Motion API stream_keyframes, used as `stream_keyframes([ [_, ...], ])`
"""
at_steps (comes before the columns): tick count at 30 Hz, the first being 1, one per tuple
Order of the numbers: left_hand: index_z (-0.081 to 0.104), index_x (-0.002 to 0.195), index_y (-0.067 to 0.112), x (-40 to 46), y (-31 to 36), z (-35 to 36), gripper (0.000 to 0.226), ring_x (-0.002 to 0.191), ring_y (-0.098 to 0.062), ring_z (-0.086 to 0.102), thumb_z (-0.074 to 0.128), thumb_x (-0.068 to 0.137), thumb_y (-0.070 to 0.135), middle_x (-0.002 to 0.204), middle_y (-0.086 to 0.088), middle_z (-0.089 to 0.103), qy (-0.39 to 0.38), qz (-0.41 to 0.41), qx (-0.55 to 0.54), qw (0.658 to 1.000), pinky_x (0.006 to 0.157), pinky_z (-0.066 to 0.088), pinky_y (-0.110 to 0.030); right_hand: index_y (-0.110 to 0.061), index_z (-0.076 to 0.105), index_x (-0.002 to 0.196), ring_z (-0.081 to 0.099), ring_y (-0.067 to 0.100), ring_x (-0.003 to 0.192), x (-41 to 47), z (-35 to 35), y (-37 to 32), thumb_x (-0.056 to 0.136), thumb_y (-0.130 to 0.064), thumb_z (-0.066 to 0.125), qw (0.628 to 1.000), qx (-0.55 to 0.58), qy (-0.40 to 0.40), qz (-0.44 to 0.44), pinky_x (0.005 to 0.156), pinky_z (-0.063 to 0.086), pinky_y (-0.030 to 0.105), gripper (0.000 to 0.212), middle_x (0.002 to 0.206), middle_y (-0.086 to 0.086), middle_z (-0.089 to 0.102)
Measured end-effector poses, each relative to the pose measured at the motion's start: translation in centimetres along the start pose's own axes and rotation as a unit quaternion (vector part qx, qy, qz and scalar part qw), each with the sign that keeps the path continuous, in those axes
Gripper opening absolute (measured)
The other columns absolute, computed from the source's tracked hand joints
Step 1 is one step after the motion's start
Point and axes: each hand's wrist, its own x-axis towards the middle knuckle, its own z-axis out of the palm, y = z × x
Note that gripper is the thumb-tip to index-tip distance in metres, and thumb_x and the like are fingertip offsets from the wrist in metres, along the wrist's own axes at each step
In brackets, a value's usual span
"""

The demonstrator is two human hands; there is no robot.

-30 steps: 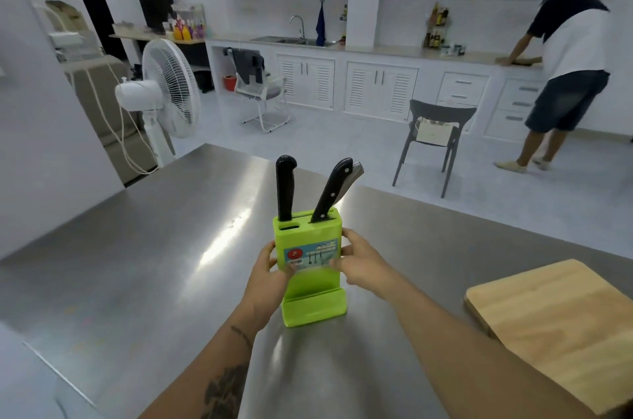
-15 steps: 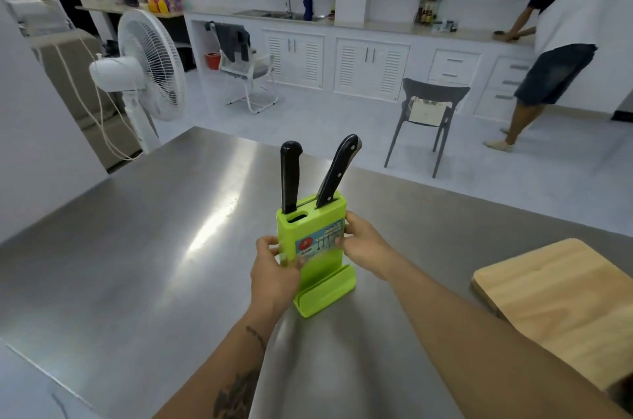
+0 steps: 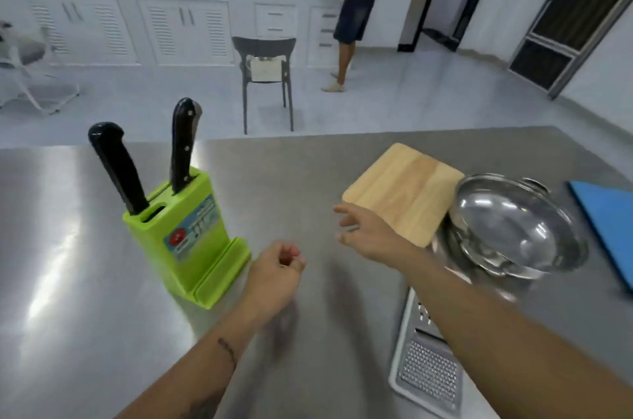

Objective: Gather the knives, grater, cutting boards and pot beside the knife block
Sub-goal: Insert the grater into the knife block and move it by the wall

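Observation:
A green knife block (image 3: 186, 235) stands on the steel table (image 3: 68, 281) at the left, with two black-handled knives (image 3: 118, 167) (image 3: 183, 144) stuck in its slots. My left hand (image 3: 275, 273) hovers just right of the block, fingers loosely curled, holding nothing. My right hand (image 3: 366, 230) is spread open above the table, near the front corner of a wooden cutting board (image 3: 404, 189). A steel pot (image 3: 513, 226) sits right of the board. A flat metal grater (image 3: 426, 370) lies under my right forearm. A blue cutting board (image 3: 606, 220) shows at the right edge.
Beyond the table's far edge stand a grey chair (image 3: 265, 69) and a white chair (image 3: 30, 69). A person (image 3: 349, 7) leans on the white counter at the back. Dark doorways are at the far right.
Both hands have let go of the knife block, which now stands alone on the table. The view has swung right, bringing the pot, grater and blue board into sight.

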Motion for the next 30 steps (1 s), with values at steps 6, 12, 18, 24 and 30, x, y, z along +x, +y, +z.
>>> stream_keyframes([
  [6,0.062,0.097,0.016,-1.8,1.6,7.0,0.011,0.082,-0.021,0.062,0.062,0.087,0.018,0.082,0.001,0.063,-0.132,0.004,0.060,0.989,0.072,0.047,-0.029,-0.027,0.057,0.132,0.063,0.023,0.107,-7.2,-5.4,6.6,0.084,-0.011,0.066,0.994,-0.023,0.091,0.063,0.087,0.056,0.037,0.052,0.116,-0.001,0.059],
  [12,0.058,0.099,0.021,-5.2,2.0,12.8,0.014,0.080,-0.018,0.062,0.060,0.084,0.020,0.085,0.001,0.065,-0.191,0.009,0.134,0.972,0.081,0.054,-0.033,-0.022,0.054,0.137,0.060,0.019,0.108,-11.7,-8.2,11.4,0.086,-0.013,0.062,0.983,-0.115,0.102,0.098,0.090,0.050,0.029,0.052,0.129,0.003,0.060],
  [18,0.057,0.103,0.021,-8.6,2.5,16.9,0.025,0.092,-0.017,0.064,0.068,0.081,0.025,0.100,0.001,0.068,-0.190,-0.011,0.180,0.965,0.085,0.052,-0.029,-0.022,0.049,0.139,0.049,0.029,0.127,-13.2,-8.0,15.5,0.078,-0.020,0.062,0.967,-0.222,0.040,0.119,0.106,0.043,0.039,0.062,0.136,0.006,0.053],
  [24,0.062,0.111,0.018,-9.8,2.8,18.8,0.034,0.087,-0.017,0.058,0.064,0.078,0.012,0.108,-0.002,0.067,-0.118,-0.050,0.205,0.970,0.076,0.044,-0.024,-0.026,0.033,0.146,0.041,0.033,0.131,-13.5,-6.4,17.4,0.078,-0.020,0.064,0.971,-0.215,0.048,0.098,0.109,0.041,0.043,0.075,0.143,0.004,0.041],
  [30,0.069,0.104,0.020,-10.3,2.7,18.4,0.030,0.087,-0.016,0.065,0.064,0.075,0.015,0.099,0.002,0.072,-0.099,-0.068,0.168,0.978,0.082,0.052,-0.025,-0.027,0.038,0.142,0.046,0.034,0.127,-13.5,-6.9,17.7,0.073,-0.029,0.065,0.974,-0.204,0.037,0.089,0.104,0.044,0.041,0.074,0.139,0.005,0.039],
])
